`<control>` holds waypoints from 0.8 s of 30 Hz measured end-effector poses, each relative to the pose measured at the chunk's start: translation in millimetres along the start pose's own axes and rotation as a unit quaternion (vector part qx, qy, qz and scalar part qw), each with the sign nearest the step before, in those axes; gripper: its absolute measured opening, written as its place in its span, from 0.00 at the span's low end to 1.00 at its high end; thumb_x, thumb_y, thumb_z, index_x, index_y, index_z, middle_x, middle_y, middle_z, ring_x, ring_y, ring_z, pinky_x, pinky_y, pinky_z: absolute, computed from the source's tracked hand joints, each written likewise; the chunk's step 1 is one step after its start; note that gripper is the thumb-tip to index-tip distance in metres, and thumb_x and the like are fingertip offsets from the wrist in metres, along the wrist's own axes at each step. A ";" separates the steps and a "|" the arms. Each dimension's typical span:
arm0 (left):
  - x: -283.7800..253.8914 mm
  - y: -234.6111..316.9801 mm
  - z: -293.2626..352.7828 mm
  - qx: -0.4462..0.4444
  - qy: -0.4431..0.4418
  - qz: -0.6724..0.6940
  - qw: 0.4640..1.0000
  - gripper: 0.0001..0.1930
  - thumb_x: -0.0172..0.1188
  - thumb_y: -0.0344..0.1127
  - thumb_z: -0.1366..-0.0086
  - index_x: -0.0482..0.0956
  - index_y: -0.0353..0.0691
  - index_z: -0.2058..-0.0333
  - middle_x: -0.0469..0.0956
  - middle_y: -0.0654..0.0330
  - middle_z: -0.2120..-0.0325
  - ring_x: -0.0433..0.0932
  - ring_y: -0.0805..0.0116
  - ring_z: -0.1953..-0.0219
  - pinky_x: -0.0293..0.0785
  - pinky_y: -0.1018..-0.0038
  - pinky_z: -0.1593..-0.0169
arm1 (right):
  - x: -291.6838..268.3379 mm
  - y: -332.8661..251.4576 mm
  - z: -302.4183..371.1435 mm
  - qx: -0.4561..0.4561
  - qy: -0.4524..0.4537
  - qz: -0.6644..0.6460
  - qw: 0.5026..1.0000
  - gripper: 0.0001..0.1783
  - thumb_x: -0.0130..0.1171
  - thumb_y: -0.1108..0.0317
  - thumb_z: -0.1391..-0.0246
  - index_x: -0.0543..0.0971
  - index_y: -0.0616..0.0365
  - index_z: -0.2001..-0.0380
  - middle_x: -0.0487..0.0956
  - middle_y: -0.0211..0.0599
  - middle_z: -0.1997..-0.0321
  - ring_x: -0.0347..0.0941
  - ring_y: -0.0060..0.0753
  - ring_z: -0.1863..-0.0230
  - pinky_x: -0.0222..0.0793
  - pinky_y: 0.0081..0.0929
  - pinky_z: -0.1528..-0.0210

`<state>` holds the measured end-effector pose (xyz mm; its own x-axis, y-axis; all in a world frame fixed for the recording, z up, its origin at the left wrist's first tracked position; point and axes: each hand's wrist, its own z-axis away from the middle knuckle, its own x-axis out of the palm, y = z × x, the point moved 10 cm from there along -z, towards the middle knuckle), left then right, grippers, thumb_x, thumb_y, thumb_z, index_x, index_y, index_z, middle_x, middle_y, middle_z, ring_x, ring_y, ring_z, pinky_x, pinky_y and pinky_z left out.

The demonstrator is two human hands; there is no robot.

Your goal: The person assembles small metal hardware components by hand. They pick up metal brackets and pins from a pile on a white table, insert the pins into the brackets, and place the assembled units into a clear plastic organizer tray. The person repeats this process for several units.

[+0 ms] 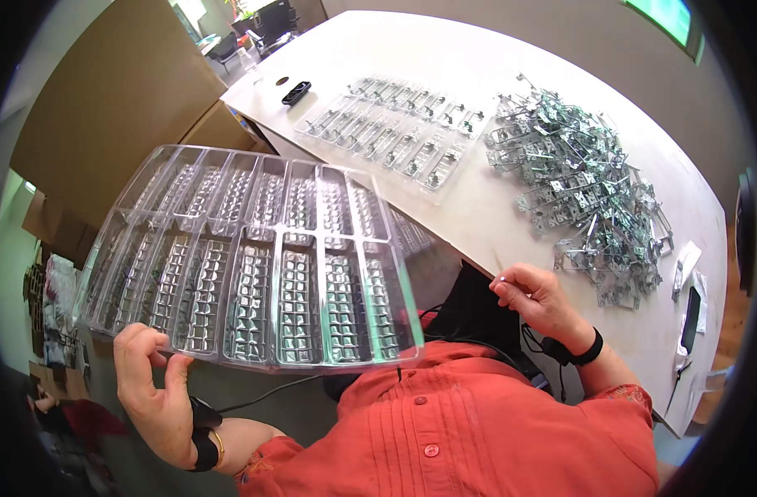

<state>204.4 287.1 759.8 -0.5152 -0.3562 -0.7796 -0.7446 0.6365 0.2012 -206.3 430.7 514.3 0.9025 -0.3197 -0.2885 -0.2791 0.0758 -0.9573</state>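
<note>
A clear plastic tray (221, 224) with two rows of long, ribbed compartments is tilted beside the table on the left. My left hand (153, 389) grips its near left edge between thumb and fingers. I cannot tell whether it is one tray or several nested together. My right hand (537, 300) hovers by the table's front edge with fingers curled and thumb and fingertips close together. Whatever they may pinch is too small to make out. Past it, a heap of metal brackets (581, 182) covers the table's right side. Another clear tray (395, 132) lies flat, metal parts in its compartments.
The white table (469, 215) curves away ahead of me. A black oval object (296, 93) sits at its far left. Near the right edge lie white wrappers and a black item (691, 319). A large cardboard box (113, 108) stands left; cables hang below the table.
</note>
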 end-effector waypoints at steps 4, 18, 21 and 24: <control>-0.1 2.6 3.3 0.017 0.014 0.061 0.998 0.18 0.71 0.17 0.48 0.77 0.36 0.59 0.77 0.56 0.56 0.71 0.67 0.67 0.71 0.72 0.62 | 13.7 -17.7 -5.7 -0.022 -0.039 -0.102 0.994 0.07 0.61 0.70 0.27 0.82 0.62 0.55 0.86 0.32 0.60 0.81 0.19 0.61 0.78 0.21 0.57; 135.7 16.4 -60.7 0.061 -0.091 0.280 0.954 0.18 0.74 0.18 0.49 0.79 0.37 0.61 0.78 0.61 0.59 0.74 0.72 0.68 0.74 0.74 0.60 | -22.4 -4.0 17.1 0.008 0.004 -0.276 0.961 0.11 0.58 0.63 0.24 0.82 0.60 0.54 0.89 0.45 0.55 0.84 0.28 0.48 0.76 0.28 0.42; 156.5 21.1 -75.6 0.070 -0.096 0.305 0.945 0.18 0.73 0.17 0.49 0.78 0.37 0.60 0.78 0.60 0.57 0.75 0.72 0.64 0.75 0.75 0.58 | -30.9 -3.8 18.6 0.009 0.026 -0.310 0.950 0.09 0.58 0.66 0.25 0.82 0.59 0.54 0.88 0.45 0.55 0.80 0.34 0.39 0.72 0.36 0.34; 174.6 20.5 -84.1 0.060 -0.100 0.339 0.933 0.19 0.69 0.16 0.49 0.77 0.37 0.59 0.77 0.59 0.54 0.76 0.71 0.58 0.76 0.75 0.54 | -36.3 -1.7 17.5 0.007 0.035 -0.341 0.939 0.06 0.58 0.70 0.26 0.82 0.59 0.55 0.80 0.50 0.38 0.81 0.36 0.39 0.75 0.35 0.36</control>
<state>63.4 180.4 677.7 -0.7525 0.2840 -0.5942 -0.2167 0.7453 0.6306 -232.9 458.7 526.0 0.8465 -0.3591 0.3931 0.3604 -0.1568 -0.9195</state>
